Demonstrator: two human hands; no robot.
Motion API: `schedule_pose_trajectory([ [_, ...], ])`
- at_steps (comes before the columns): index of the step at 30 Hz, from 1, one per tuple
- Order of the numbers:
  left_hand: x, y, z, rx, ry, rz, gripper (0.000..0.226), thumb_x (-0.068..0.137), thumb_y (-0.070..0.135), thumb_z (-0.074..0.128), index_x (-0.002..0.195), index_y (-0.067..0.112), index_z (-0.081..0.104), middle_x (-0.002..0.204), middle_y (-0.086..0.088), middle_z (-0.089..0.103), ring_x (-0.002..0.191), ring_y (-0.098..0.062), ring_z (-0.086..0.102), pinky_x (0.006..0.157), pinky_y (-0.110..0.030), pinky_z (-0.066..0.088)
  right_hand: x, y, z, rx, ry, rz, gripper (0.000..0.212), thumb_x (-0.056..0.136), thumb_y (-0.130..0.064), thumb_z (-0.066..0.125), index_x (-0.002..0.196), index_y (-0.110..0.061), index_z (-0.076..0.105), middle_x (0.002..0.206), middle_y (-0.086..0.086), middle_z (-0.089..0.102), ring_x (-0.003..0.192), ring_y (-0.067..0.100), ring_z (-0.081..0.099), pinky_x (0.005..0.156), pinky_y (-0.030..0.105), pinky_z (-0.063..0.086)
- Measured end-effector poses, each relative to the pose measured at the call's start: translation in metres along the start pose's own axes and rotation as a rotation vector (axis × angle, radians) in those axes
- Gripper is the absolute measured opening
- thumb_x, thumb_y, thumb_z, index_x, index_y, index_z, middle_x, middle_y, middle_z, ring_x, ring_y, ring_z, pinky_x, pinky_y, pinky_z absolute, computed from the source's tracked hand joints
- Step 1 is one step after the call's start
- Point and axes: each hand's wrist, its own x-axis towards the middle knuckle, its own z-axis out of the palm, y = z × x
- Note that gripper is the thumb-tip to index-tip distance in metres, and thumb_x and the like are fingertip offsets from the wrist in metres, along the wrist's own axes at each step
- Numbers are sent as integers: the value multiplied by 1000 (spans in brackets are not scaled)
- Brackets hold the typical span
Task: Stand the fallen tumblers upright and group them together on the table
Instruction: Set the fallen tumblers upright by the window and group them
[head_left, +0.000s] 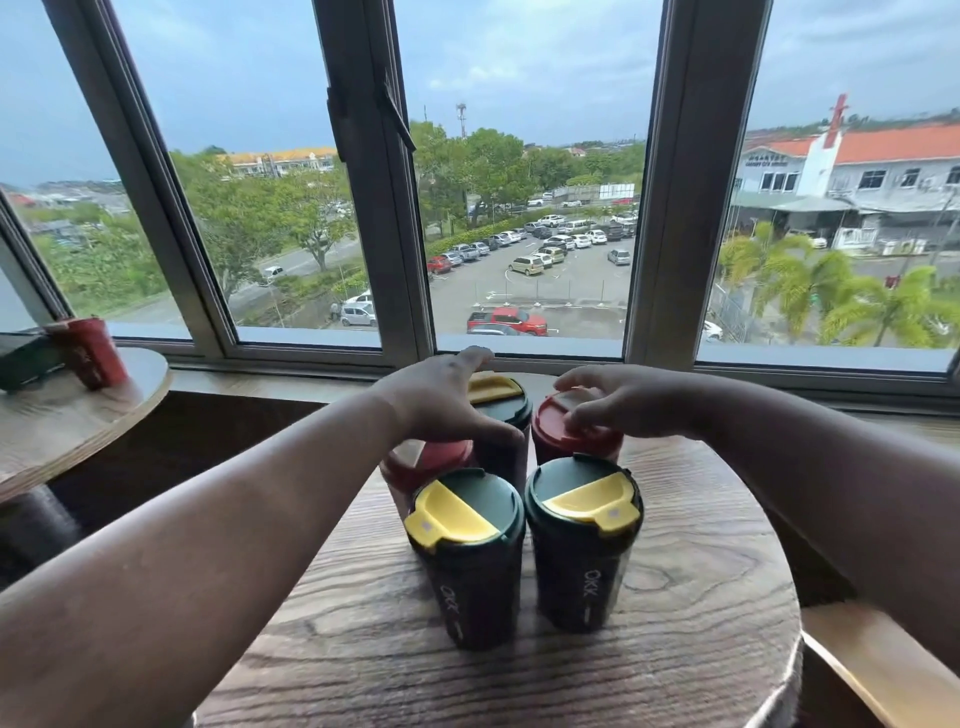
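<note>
Several tumblers stand upright, close together on the round wooden table (519, 670). Two dark green ones with yellow flip lids are at the front, one left (465, 561) and one right (582, 545). Behind them stand a red tumbler (431, 460), a third green tumbler (501, 408) with a yellow lid, and another red tumbler (569, 439). My left hand (441, 397) grips the back green tumbler near its top, thumb curled round its side. My right hand (621, 400) holds the back right red tumbler by its lid, fingers curled over it.
A second wooden table (62, 415) at the far left carries a red tumbler (91, 353) and a dark box (26, 364). A window sill (291, 379) and window frames run just behind the tumblers. A wooden bench edge (878, 670) lies at the lower right.
</note>
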Motion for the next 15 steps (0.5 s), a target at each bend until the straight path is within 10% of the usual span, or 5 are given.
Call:
schedule_pose_trajectory([
  [8, -50, -44, -9, -187, 19, 78, 52, 75, 42, 85, 121, 35, 60, 117, 15, 65, 106, -1, 62, 84, -12, 46, 7, -21, 0, -222, 141, -204, 49, 88, -35, 68, 134, -28, 54, 126, -1, 62, 111, 15, 58, 95, 28, 46],
  [15, -63, -74, -1, -369, -50, 147, 80, 63, 47, 90, 134, 33, 57, 134, 16, 60, 124, 7, 53, 103, -20, 47, 19, -46, 14, -387, 133, -249, 52, 86, -39, 71, 135, -29, 57, 127, -1, 65, 109, 16, 59, 81, 23, 40],
])
